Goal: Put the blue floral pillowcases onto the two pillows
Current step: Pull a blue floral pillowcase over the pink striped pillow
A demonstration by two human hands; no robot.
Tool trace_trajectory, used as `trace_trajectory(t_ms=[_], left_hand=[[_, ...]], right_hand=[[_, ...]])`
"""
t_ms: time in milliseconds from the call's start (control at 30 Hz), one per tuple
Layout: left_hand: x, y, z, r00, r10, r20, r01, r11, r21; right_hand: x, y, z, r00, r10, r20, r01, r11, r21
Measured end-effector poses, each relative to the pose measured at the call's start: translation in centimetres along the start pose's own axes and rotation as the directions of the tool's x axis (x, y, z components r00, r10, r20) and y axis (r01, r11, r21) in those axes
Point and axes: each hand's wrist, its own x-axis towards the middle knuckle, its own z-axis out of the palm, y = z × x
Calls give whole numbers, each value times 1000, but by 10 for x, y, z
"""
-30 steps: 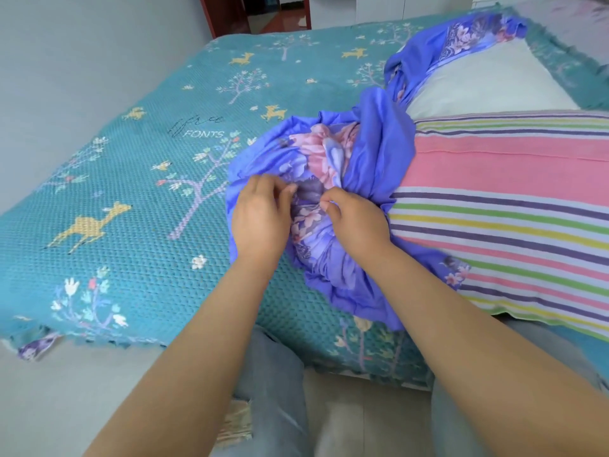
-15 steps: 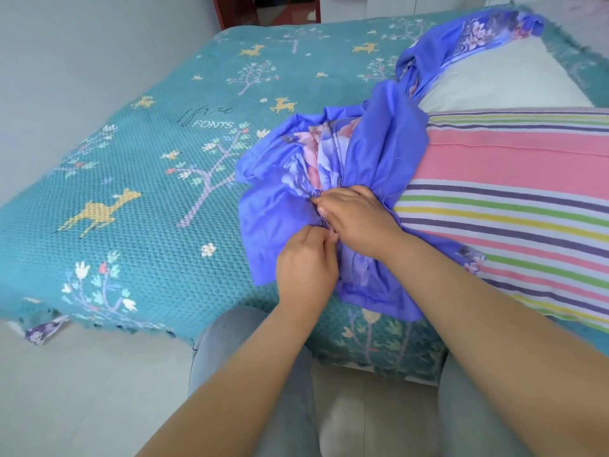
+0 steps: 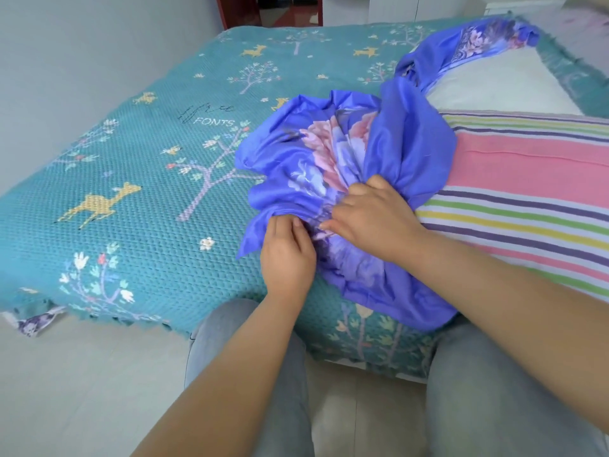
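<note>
A blue floral pillowcase (image 3: 316, 153) lies bunched on the bed, over the left end of a striped pillow (image 3: 527, 179). My left hand (image 3: 287, 250) pinches the gathered cloth at its lower left edge. Just to the right, my right hand (image 3: 372, 219) grips the bunched fabric, fingers curled into the folds. Behind the striped pillow lies a white pillow (image 3: 501, 84). A second blue floral pillowcase (image 3: 468, 44) is draped along that pillow's far side.
The bed carries a teal bedspread (image 3: 131, 192) with deer and tree patterns, its front edge close to my knees. A grey wall (image 3: 82, 61) stands on the left. A doorway with a red frame (image 3: 237, 8) is at the far end. Pale floor tiles (image 3: 82, 390) lie below.
Both hands have worked along the bunched pillowcase. The left hand dropped from the upper left of the bundle to its lower edge, and more of the floral print is spread open above the hands.
</note>
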Motion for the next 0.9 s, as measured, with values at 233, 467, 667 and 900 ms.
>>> trace_trajectory(t_ms=[233,467,667,900], left_hand=[[91,-13,-29,998,44,-40,-35,977,209],[133,-1,-10,821,-41,570,-242,879,412],[163,26,18,849,28,528,-358,765,535],[166,67,54,868,297,398,-383,911,156]], right_hand=[[22,-29,-7,867,453,208,-470,882,40],[49,-8,8,628,598,498,-778,474,412],[39,-4,8,503,570,649,-694,-180,697],[27,-17,21,371,738,563,-533,-327,781]])
